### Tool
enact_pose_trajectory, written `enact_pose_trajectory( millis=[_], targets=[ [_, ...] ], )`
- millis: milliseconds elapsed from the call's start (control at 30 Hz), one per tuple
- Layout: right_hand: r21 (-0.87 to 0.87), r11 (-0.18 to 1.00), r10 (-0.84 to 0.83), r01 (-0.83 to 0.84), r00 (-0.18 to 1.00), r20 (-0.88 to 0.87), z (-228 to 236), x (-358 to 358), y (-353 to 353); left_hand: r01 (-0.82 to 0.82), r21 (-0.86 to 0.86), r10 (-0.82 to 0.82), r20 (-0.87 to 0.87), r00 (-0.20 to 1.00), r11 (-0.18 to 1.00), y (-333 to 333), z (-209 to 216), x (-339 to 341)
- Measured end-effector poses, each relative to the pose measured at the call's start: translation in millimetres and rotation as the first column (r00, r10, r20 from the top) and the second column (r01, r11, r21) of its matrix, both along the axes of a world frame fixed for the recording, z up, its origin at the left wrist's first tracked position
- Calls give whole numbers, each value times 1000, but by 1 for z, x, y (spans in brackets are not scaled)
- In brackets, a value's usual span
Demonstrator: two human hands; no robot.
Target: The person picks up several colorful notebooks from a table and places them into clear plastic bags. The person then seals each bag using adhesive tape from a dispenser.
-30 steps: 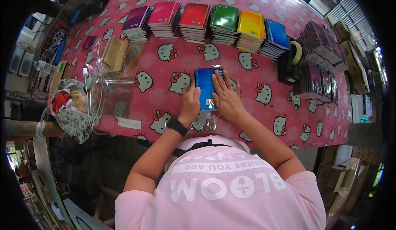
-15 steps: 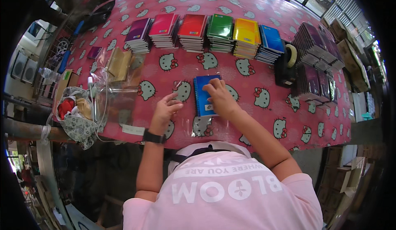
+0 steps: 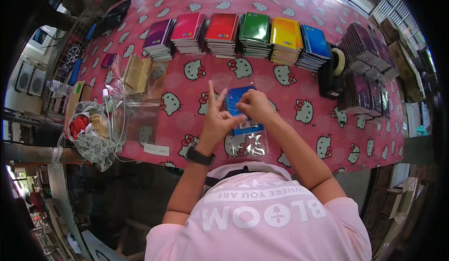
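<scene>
In front of me a blue spiral notebook (image 3: 237,94) lies on the table with clear plastic around it. The plastic sleeve (image 3: 255,146) reaches past the notebook's near edge and shines there. My left hand (image 3: 217,118) is over the notebook's left edge, its fingers spread and its thumb stretched across the cover. My right hand (image 3: 258,107) rests over the notebook's right side, with fingertips bent and pressed together at the cover. Whatever lies between those fingertips is too small to make out.
Beyond the notebook stand stacks of spiral notebooks, among them a green stack (image 3: 255,31). A black tape dispenser (image 3: 331,73) is at right, beside piled dark purple notebooks (image 3: 358,92). At left are flat clear plastic sleeves (image 3: 142,120) and a cloth bag (image 3: 91,137).
My left hand has moved right and up to the notebook, its fingers now spread. My right fingertips have drawn together. The view has shifted slightly.
</scene>
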State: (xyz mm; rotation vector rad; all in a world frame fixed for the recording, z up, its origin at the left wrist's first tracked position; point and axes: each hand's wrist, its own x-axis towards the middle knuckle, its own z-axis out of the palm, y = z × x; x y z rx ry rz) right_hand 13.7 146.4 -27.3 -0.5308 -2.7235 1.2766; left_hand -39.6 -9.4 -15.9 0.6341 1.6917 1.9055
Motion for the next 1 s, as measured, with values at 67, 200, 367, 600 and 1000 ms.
enact_pose_trajectory(
  millis=[67, 200, 367, 600, 1000],
  targets=[
    [-131, 990, -49, 51, 999, 20, 9, 1, 2, -78, -52, 76, -45, 996, 996, -6, -20, -38],
    [-119, 992, 50, -39, 994, 94, 21, -7, -2, -203, -286, -52, -685, 726, 937, 11, -70, -114],
    [-131, 989, 85, -71, 991, 107, 22, -5, 7, -194, -175, 86, -489, 868, 965, 67, -39, -129],
    [-312, 946, 116, -93, 991, 58, 10, 1, 16, -130, -169, -39, -744, 667, 977, -16, -50, -13],
    [353, 892, 222, -282, 954, 203, 11, 35, 26, 63, -437, -372, -670, 643, 897, -16, -62, -30]
  ],
)
